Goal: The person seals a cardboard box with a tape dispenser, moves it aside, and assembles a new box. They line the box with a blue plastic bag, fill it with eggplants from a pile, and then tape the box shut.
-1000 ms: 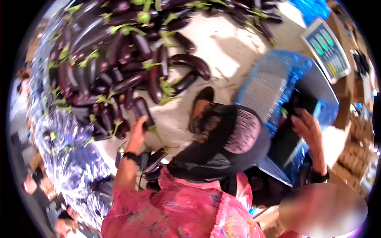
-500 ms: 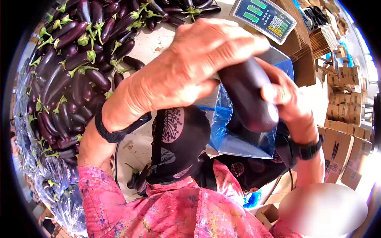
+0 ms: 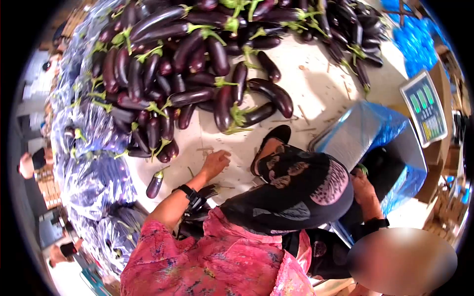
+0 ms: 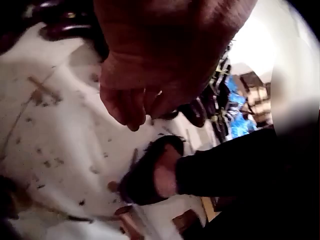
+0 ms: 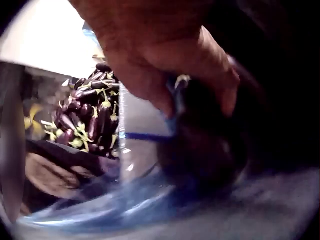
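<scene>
Right hand (image 5: 170,55) grip apparently around eggplant (image 5: 205,145), inside blue-lined crate (image 3: 390,143).

No words or numbers can be read anywhere. The scale (image 3: 423,109) on the right has green screens and rows of buttons, but they are too small to read.

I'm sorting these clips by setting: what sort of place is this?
Likely a wholesale produce market or packing floor: a big heap of eggplants on the ground, a digital scale, and a blue-lined crate beside it.
</scene>
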{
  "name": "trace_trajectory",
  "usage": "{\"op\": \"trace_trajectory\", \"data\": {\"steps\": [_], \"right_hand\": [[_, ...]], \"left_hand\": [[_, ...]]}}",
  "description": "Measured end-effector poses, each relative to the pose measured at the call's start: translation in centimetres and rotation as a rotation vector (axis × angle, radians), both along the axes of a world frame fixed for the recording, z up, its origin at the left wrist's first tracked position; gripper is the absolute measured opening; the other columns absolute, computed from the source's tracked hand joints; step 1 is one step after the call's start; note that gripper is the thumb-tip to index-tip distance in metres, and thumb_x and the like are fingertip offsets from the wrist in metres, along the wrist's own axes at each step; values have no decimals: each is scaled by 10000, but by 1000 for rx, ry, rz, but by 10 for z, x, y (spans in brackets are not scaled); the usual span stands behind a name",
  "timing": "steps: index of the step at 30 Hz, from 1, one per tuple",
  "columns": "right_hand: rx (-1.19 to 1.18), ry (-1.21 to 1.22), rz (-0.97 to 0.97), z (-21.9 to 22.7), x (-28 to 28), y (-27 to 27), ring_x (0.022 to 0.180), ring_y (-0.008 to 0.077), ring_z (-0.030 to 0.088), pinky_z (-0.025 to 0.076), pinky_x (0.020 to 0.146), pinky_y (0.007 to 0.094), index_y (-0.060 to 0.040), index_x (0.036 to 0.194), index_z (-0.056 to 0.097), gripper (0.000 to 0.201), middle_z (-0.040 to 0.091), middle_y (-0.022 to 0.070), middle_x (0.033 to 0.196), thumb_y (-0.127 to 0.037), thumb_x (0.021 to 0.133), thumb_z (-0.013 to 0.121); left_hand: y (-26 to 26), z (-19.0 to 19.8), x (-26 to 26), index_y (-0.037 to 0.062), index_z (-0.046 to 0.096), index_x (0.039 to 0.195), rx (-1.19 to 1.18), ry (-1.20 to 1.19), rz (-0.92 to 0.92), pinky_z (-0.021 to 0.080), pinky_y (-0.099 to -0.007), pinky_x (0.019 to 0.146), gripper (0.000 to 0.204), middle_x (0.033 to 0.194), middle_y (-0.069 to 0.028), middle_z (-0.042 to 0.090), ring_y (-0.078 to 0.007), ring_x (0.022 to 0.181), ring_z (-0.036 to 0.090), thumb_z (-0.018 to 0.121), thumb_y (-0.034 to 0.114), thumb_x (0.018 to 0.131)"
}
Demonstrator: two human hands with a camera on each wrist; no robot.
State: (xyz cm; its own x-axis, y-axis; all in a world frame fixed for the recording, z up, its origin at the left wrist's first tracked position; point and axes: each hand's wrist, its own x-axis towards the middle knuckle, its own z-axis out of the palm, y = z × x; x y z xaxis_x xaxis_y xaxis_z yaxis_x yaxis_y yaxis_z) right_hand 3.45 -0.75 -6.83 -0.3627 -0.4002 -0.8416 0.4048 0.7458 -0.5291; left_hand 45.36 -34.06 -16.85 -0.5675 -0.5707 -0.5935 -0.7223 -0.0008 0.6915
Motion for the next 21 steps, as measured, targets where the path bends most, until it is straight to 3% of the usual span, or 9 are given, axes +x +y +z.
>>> {"op": "trace_trajectory", "data": {"steps": [3, 6, 8, 11, 13, 16, 19, 21], "right_hand": [[-146, 83, 73, -58, -2, 33, 1017, 198, 594, 488, 823, 334, -51, 1347, 487, 544, 615, 79, 1170, -298, 898, 671], [-243, 90, 79, -88, -2, 50, 1037, 208, 598, 484, 859, 340, -46, 1331, 511, 499, 626, 83, 1180, -294, 918, 639], [-269, 103, 84, -100, -4, 59, 1050, 216, 600, 482, 883, 344, -42, 1321, 526, 471, 633, 86, 1187, -291, 932, 617], [-289, 123, 98, -112, -5, 69, 1069, 226, 604, 478, 918, 350, -37, 1306, 550, 434, 645, 91, 1197, -288, 952, 585], [-305, 136, 102, -120, -7, 75, 1082, 233, 606, 476, 942, 354, -33, 1295, 565, 414, 652, 94, 1203, -285, 966, 564], [-325, 168, 95, -134, -8, 87, 1101, 244, 610, 472, 977, 359, -28, 1280, 589, 391, 664, 98, 1213, -281, 987, 531], [-338, 164, 79, -143, -6, 91, 1121, 255, 613, 468, 1013, 365, -23, 1264, 612, 379, 675, 103, 1224, -277, 1007, 499], [-325, 95, 81, -123, -4, 77, 1105, 236, 617, 470, 1024, 358, -21, 1284, 599, 414, 676, 88, 1226, -330, 1027, 499]], "left_hand": [[-2, -28, 55, 23, 658, 1118, -3, -34, 147, 539, -308, 675, 264, 864, -108, 718, -165, 747, 683, 659, 129, 876], [-25, -36, 66, 23, 649, 1120, -203, 61, 310, 542, -320, 676, 283, 861, -127, 717, -191, 756, 696, 673, 164, 876], [-52, -37, 45, 19, 607, 1178, -267, 54, 360, 536, -348, 768, 374, 938, -158, 702, -248, 867, 686, 678, 262, 902], [-79, -6, -29, 19, 507, 1306, -185, 136, 454, 505, -374, 875, 586, 1136, -221, 650, -287, 1032, 644, 704, 368, 879], [-91, -10, -69, 17, 455, 1321, -163, 86, 512, 498, -377, 867, 689, 1148, -195, 633, -258, 1013, 629, 745, 402, 828], [-95, 5, -98, 13, 429, 1362, 1, 95, 536, 415, -397, 1006, 756, 1273, -191, 569, -303, 1177, 552, 734, 435, 815], [-88, 2, -87, 31, 465, 1296, 27, 162, 510, 464, -370, 908, 668, 1155, -123, 589, -244, 1067, 580, 743, 388, 805], [-77, -15, -62, 47, 484, 1247, 31, 166, 444, 480, -329, 841, 611, 1087, -81, 573, -177, 981, 569, 762, 349, 795]]}}
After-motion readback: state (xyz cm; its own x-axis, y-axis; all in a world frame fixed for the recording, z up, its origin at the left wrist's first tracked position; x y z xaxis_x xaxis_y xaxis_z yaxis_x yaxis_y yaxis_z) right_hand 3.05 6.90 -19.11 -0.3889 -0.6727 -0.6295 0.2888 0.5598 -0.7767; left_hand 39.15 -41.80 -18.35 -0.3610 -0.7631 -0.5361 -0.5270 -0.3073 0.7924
